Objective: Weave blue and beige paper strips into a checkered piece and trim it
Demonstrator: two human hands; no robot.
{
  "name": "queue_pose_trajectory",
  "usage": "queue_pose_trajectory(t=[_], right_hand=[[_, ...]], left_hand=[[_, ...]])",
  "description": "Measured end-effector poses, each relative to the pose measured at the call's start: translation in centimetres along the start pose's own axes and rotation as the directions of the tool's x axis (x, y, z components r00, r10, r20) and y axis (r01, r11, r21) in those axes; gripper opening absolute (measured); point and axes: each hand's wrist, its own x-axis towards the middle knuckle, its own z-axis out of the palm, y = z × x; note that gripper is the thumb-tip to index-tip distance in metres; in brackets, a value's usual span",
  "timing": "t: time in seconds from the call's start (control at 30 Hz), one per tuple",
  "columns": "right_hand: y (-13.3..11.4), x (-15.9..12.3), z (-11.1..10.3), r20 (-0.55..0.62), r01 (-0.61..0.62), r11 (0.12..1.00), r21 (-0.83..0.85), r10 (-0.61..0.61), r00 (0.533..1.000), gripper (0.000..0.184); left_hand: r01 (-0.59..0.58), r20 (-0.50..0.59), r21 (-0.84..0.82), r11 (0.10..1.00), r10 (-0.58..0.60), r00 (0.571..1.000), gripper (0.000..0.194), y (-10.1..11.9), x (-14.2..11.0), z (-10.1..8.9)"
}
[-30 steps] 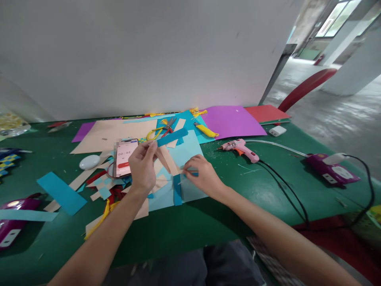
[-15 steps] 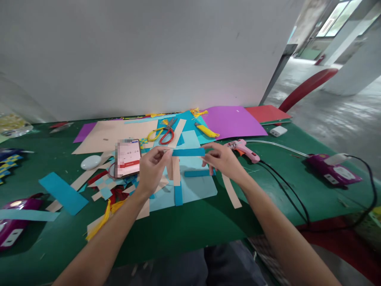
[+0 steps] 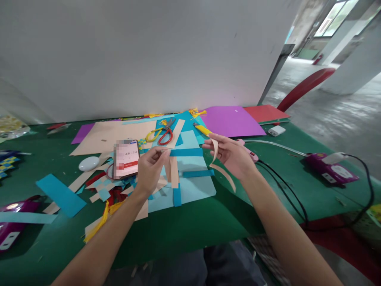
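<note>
On the right of the green table (image 3: 190, 224), we see a purple plastic power strip (image 3: 331, 170) and, farther off, a small white block (image 3: 276, 130). Beyond it curves a red chair back (image 3: 306, 84).

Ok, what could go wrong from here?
The curled beige strip in the right hand could crease if bent further. The pink glue gun is partly hidden behind that hand, so a stray move might knock it; whether it is hot can't be told. Only the left hand pinches the blue strip, so it might twist or slip.
</note>
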Motion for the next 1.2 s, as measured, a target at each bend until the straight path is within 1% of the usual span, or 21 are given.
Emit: queue_pose_trajectory(t=[0.07, 0.17, 0.23, 0.3, 0.37, 0.43, 0.53, 0.63, 0.8, 0.93, 1.07, 1.2], right_hand=[[-0.1, 0.0, 0.1, 0.009, 0.045, 0.999, -0.013, -0.045, 0.999, 0.03], [0.0, 0.0, 0.2, -0.021, 0.151, 0.982, -0.112, -0.155, 0.988, 0.029], [0.2, 0.0, 0.2, -0.064, 0.239, 0.953, -0.184, -0.254, 0.965, 0.028], [0.4, 0.0, 0.3, -0.098, 0.323, 0.921, -0.219, -0.35, 0.932, 0.026], [0.6, -0.1, 0.5, -0.098, 0.391, 0.896, -0.211, -0.417, 0.904, 0.027], [0.7, -0.2, 0.8, -0.079, 0.433, 0.88, -0.197, -0.455, 0.887, 0.027], [0.8, -0.4, 1.4, -0.052, 0.445, 0.875, -0.19, -0.462, 0.885, 0.026], [0.9, -0.5, 1.7, -0.029, 0.416, 0.893, -0.169, -0.427, 0.904, 0.027], [1.0, -0.3, 1.5, -0.006, 0.395, 0.912, -0.111, -0.398, 0.917, 0.029], [1.0, -0.3, 1.4, -0.019, 0.372, 0.919, -0.129, -0.378, 0.926, 0.03], [1.0, -0.6, 2.0, -0.015, 0.361, 0.924, -0.127, -0.366, 0.931, 0.029], [1.0, -0.7, 2.7, 0.028, 0.372, 0.925, -0.074, -0.371, 0.928, 0.027]], left_hand=[[0.01, -0.004, -0.006, 1.0, -0.01, 1.0, 0.015, 0.0, 0.0, 0.0], [0.025, -0.011, -0.001, 1.0, -0.025, 1.0, 0.015, 0.1, 0.1, 0.0], [0.037, -0.001, 0.017, 0.999, -0.037, 0.999, 0.015, 0.1, 0.1, 0.0], [0.056, 0.013, 0.036, 0.998, -0.056, 0.998, 0.015, 0.0, 0.0, 0.1], [0.085, 0.038, 0.055, 0.995, -0.087, 0.996, 0.016, 0.0, 0.0, 0.1], [0.112, 0.085, 0.077, 0.991, -0.119, 0.989, 0.019, -0.1, -0.1, 0.1], [0.146, 0.193, 0.109, 0.983, -0.165, 0.967, 0.023, -0.1, -0.2, 0.2], [0.171, 0.243, 0.118, 0.978, -0.196, 0.95, 0.024, -0.2, -0.3, 0.3], [0.17, 0.235, 0.112, 0.979, -0.193, 0.953, 0.023, -0.3, -0.3, 0.3], [0.177, 0.212, 0.1, 0.979, -0.195, 0.958, 0.024, -0.7, -0.3, 0.3], [0.2, 0.19, 0.076, 0.977, -0.211, 0.959, 0.025, -1.1, -0.3, 0.4], [0.199, 0.173, 0.06, 0.978, -0.207, 0.963, 0.023, -0.9, -0.3, 0.4]])
